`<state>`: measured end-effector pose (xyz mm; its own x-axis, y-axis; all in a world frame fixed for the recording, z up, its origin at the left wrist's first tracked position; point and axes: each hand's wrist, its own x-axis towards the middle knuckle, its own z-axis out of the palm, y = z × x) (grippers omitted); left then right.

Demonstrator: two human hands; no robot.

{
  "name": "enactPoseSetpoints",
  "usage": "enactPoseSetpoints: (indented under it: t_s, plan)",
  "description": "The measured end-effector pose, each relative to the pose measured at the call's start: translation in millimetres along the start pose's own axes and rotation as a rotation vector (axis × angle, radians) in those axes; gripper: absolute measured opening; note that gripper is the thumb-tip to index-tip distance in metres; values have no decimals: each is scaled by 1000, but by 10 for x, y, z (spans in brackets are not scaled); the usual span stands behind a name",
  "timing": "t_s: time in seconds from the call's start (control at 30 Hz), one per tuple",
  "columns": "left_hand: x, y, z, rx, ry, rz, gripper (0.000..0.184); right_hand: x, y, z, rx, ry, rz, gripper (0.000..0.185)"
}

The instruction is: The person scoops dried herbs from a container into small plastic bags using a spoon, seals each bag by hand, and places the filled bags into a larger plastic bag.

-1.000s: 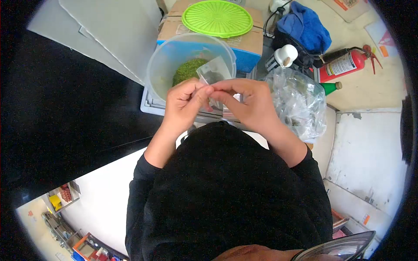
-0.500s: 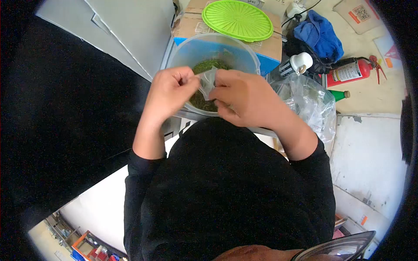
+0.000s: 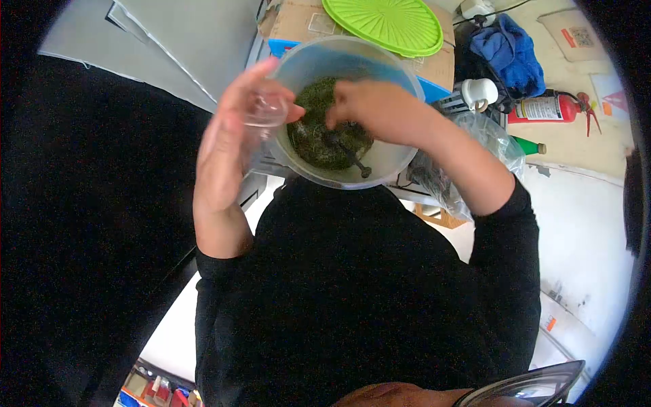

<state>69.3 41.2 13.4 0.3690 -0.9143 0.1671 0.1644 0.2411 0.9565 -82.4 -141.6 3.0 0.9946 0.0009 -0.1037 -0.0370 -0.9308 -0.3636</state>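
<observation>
The left hand (image 3: 218, 159) is raised just outside the left rim of the translucent plastic bucket (image 3: 395, 157), its thumb and fingers curled around a small clear plastic bag (image 3: 266, 114) and clamped on it. The right hand (image 3: 382, 112) reaches in over the right side, fingers bent above the dried green herb (image 3: 317, 148); blur hides whether its fingertips are together, apart or on anything. The herb lies in a heap on the bucket's floor, with a dark utensil handle (image 3: 354, 161) standing out of it and slanting towards the near right wall.

As far as can be judged, the opening stage is done: the lime-green lid (image 3: 390, 26) is off, lying on top of the cardboard box (image 3: 290, 27) beyond the bucket's far rim, and the small bag is out and in hand. Its contents seem to be none, though blur leaves this uncertain, and plenty of herb is left in the bucket.

At the right, the fire extinguisher (image 3: 568, 107) wears a white label (image 3: 539, 108) printed in dark lines too small to read. The wall sheet (image 3: 566, 39) above it carries a QR code and an orange strip, neither legible. No brand can be made out.
</observation>
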Motion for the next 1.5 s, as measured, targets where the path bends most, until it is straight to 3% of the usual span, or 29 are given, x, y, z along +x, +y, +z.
enactPoseSetpoints:
  t_s: [0.1, 0.23, 0.3, 0.4, 0.6, 0.63, 0.7, 0.8, 0.9, 1.0, 1.27, 1.4, 1.5]
  plan:
    - [24, 44, -57, 19, 161, 51, 92, -27, 111, 524, -79, -486, -141, 21]
    - [34, 46, -17, 126, 335, 103, 107, 101, 179, 664, -143, -462, -89, 21]
    - [17, 4, -66, 156, 325, 143, 103, 146, 263, 703, -128, -319, -36, 19]
    - [21, -66, -108, 78, 262, 211, 89, 116, 196, 600, -66, -542, 86, 16]
    - [-13, -102, -120, -7, 236, 219, 81, 108, 284, 706, 136, -559, 221, 25]
    - [-6, -95, -108, 3, 240, 211, 83, 105, 319, 691, 341, -538, 303, 25]
    - [5, -92, -65, -27, 259, 182, 85, 76, 396, 650, 752, -482, 459, 27]
    - [13, -87, -12, -18, 279, 134, 85, 27, 404, 529, 984, -343, 628, 22]
    - [32, -124, -2, 13, 285, 116, 81, -68, 338, 291, 1090, -159, 711, 27]
    - [78, -229, -2, 168, 284, 161, 77, -264, 275, 111, 1163, 113, 648, 29]
    - [162, -285, 289, 1065, 196, 204, 72, -642, -263, -177, 1020, 997, 487, 24]
    - [194, -450, 456, 1194, 146, 226, 71, -676, -429, 6, 618, 1087, 266, 9]
    - [215, -460, 507, 1196, 135, 215, 68, -658, -447, 98, 230, 1052, 84, 15]
